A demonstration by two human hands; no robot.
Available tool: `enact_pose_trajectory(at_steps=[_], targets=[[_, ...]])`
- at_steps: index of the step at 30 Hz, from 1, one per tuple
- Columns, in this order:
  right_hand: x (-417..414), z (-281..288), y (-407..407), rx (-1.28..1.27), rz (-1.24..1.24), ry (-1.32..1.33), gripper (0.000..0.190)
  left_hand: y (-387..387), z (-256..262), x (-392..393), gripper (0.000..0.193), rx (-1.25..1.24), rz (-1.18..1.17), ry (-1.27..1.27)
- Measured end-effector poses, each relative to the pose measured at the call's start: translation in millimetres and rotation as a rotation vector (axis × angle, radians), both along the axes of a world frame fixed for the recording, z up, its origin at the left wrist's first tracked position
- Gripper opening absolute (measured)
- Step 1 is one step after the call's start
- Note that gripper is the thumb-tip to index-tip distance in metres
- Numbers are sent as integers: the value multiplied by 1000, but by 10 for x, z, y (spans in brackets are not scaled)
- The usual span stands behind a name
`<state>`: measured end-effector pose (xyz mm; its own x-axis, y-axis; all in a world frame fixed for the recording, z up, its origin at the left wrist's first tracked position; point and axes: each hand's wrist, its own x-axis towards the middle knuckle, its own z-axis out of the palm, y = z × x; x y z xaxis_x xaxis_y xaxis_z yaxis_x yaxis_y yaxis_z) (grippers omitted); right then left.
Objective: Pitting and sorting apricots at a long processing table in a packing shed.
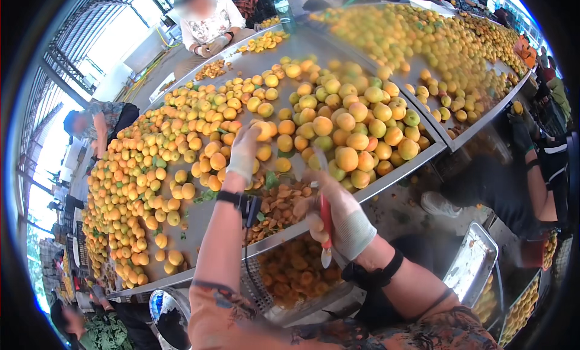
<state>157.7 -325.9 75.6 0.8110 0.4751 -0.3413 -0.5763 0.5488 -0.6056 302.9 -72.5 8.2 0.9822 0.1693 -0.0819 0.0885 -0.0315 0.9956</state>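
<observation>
My left hand [244, 153], in a pale glove, has its fingers closed around an apricot [263, 130] above the heap on the metal table. My right hand [342, 211], also gloved, grips a small knife by its red handle [326, 221]. The knife's blade [321, 159] points away from me, towards the fruit, and its pale handle end juts out below my fist. Between my hands, at the near table edge, lies a pile of apricot pits [283, 202]. Whole apricots [358, 141] are heaped just beyond my right hand.
Under the table edge stands a plastic crate [260, 277] of apricot halves. A metal bowl [170, 311] is at lower left, a metal tray [471, 264] at right. The raised table rim [398, 175] runs before me. Other people sit around the tables; a bottle [282, 12] stands across.
</observation>
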Motion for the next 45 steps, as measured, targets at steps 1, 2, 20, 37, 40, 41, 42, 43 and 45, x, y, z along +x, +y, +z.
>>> enact_pose_trajectory(at_steps=[1, 2, 20, 37, 40, 41, 42, 43, 45], targets=[[23, -96, 29, -6, 104, 53, 43, 0, 80, -125, 41, -273, -87, 54], [35, -156, 87, -62, 89, 14, 44, -35, 110, -329, 41, -470, -124, 14], [-532, -486, 1157, -322, 100, -663, 25, 188, 168, -2509, 58, -770, -176, -219], [-601, -564, 1692, -660, -27, -1016, 26, 709, 159, -2660, 65, -269, -79, -209], [-599, -581, 1757, -608, 4, -974, 28, 784, 101, -2655, 65, -222, -84, -197], [-601, -580, 1775, -582, 22, -956, 29, 816, 93, -2656, 65, -164, -77, -201], [-587, -547, 1739, -627, 71, -928, 29, 817, 90, -2649, 64, -111, -76, -203], [-575, -567, 1726, -629, 64, -923, 29, 805, 98, -2640, 64, -111, -85, -201], [-550, -590, 1714, -712, 95, -960, 28, 769, 145, -2625, 61, 27, -46, -222]])
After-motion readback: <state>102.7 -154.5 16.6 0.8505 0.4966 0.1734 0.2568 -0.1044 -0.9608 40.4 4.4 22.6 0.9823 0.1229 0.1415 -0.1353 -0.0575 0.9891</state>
